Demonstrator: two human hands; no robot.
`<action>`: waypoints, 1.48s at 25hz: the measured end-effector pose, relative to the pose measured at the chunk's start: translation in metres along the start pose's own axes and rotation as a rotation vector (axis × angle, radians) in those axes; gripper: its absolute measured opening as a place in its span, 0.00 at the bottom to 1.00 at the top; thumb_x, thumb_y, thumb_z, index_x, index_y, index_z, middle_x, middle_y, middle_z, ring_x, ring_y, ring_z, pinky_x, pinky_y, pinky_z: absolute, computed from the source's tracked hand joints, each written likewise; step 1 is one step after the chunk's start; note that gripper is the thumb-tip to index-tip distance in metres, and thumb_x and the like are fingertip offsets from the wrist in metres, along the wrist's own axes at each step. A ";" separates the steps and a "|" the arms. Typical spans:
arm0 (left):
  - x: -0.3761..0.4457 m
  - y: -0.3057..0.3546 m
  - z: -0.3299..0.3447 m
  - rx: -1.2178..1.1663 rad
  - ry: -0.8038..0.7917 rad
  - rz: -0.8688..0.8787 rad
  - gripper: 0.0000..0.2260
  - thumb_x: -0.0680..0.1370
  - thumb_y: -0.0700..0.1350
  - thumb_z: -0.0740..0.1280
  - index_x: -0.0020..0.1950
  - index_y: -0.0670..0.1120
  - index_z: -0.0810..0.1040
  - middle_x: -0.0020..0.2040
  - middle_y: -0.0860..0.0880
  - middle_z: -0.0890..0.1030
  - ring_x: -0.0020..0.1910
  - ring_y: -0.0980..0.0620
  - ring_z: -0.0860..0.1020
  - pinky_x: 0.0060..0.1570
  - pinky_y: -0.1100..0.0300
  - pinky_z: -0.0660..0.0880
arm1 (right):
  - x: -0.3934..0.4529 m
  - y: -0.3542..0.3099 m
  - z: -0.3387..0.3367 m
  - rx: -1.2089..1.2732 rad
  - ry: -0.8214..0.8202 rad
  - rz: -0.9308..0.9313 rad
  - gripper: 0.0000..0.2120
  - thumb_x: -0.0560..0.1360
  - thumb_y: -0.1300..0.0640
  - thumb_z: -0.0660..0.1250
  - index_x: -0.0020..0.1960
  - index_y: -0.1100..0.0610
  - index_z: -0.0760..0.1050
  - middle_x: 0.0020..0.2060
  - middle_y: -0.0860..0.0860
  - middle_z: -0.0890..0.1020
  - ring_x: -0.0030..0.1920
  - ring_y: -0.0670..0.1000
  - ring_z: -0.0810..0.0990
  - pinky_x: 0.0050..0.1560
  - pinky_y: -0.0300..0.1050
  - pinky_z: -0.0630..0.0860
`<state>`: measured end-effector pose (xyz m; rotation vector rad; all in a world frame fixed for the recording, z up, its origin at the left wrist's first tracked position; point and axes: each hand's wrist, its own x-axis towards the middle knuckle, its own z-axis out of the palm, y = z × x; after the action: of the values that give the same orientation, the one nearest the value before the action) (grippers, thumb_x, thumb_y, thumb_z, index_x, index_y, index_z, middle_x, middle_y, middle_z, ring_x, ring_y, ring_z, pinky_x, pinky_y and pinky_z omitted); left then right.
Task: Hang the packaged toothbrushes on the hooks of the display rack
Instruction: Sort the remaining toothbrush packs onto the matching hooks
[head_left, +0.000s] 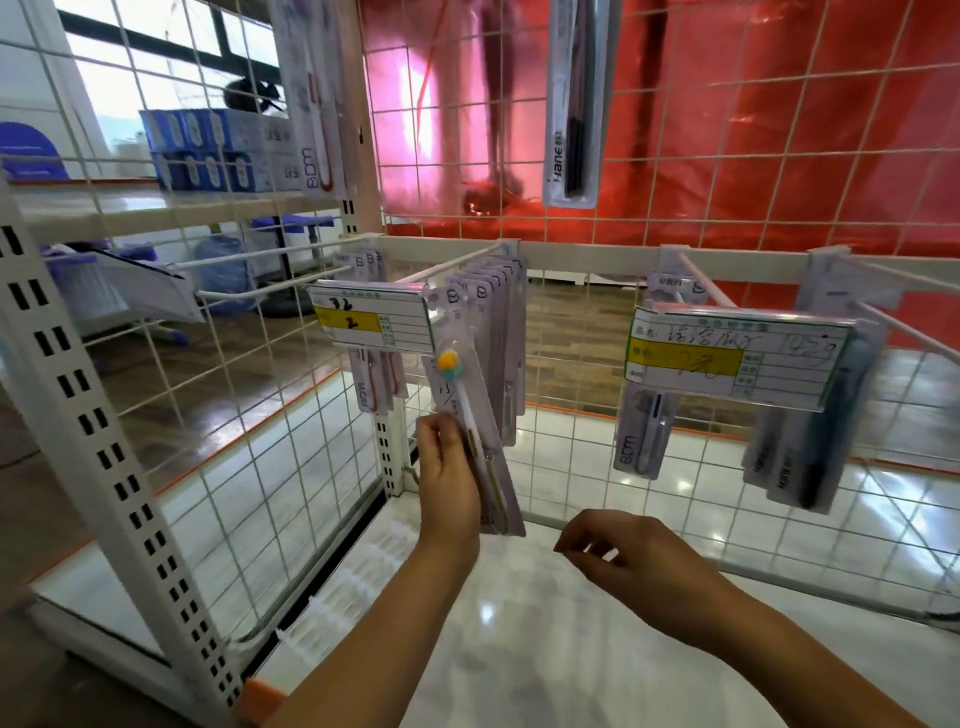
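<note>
At centre of the white wire display rack (270, 467): one packaged toothbrush (475, 441), clear blister on a pale card, white handle, orange-and-teal head uppermost. The pack stands tilted, its top up at the front end of a long hook (452, 265), just below and right of a price tag (371, 317) marked in yellow; whether the card's hole is on the hook cannot be told.

Left hand (447, 467): grasping the pack along its left edge at mid-height, fingers curled onto the card, forearm rising from the lower edge of the view.

Right hand (623, 556): holding nothing, fingers loosely curled, hovering low and right of the pack, apart from it, above the glossy white shelf base (519, 649).

Behind the held pack, same hook: a row of hanging packs (498, 322), close together.

Left neighbouring hook: a few packs with red-trimmed brushes (376, 384) behind the tag.

Right side: a second price tag (737, 358), handwritten, yellow panel; one pale pack (641, 436) hanging behind it; dark-brush packs (810, 447) on the hook further right.

Upper grid: one dark-brush pack (574, 104) and one white-and-red pack (317, 98), each hanging upright.

Background: red sheeting (779, 130) behind the grid; blue boxes (208, 150) on a shelf at left.
</note>
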<state>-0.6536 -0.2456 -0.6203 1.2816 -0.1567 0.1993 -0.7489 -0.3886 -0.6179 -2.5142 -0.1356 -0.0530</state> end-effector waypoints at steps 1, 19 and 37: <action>0.003 0.001 0.003 -0.012 0.005 -0.012 0.11 0.82 0.52 0.49 0.45 0.56 0.68 0.43 0.51 0.76 0.43 0.53 0.76 0.44 0.61 0.74 | 0.000 0.002 0.000 -0.009 -0.011 0.003 0.06 0.79 0.55 0.61 0.50 0.44 0.71 0.50 0.42 0.77 0.49 0.41 0.76 0.49 0.31 0.74; -0.056 -0.059 0.004 0.969 -0.642 -0.200 0.15 0.75 0.48 0.69 0.58 0.51 0.67 0.56 0.50 0.74 0.61 0.50 0.73 0.62 0.56 0.69 | -0.077 0.071 -0.059 -0.172 0.024 0.288 0.08 0.78 0.51 0.63 0.57 0.46 0.73 0.54 0.43 0.76 0.52 0.43 0.76 0.53 0.35 0.74; -0.161 0.075 0.269 0.968 -1.127 0.333 0.11 0.78 0.55 0.59 0.57 0.54 0.74 0.55 0.55 0.78 0.52 0.55 0.76 0.53 0.57 0.75 | -0.233 0.086 -0.207 -0.269 0.343 0.536 0.12 0.78 0.51 0.62 0.61 0.51 0.73 0.57 0.48 0.79 0.51 0.45 0.77 0.53 0.38 0.74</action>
<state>-0.8295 -0.4935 -0.5118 2.2083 -1.3732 -0.2317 -0.9729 -0.5989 -0.5159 -2.6735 0.7226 -0.2962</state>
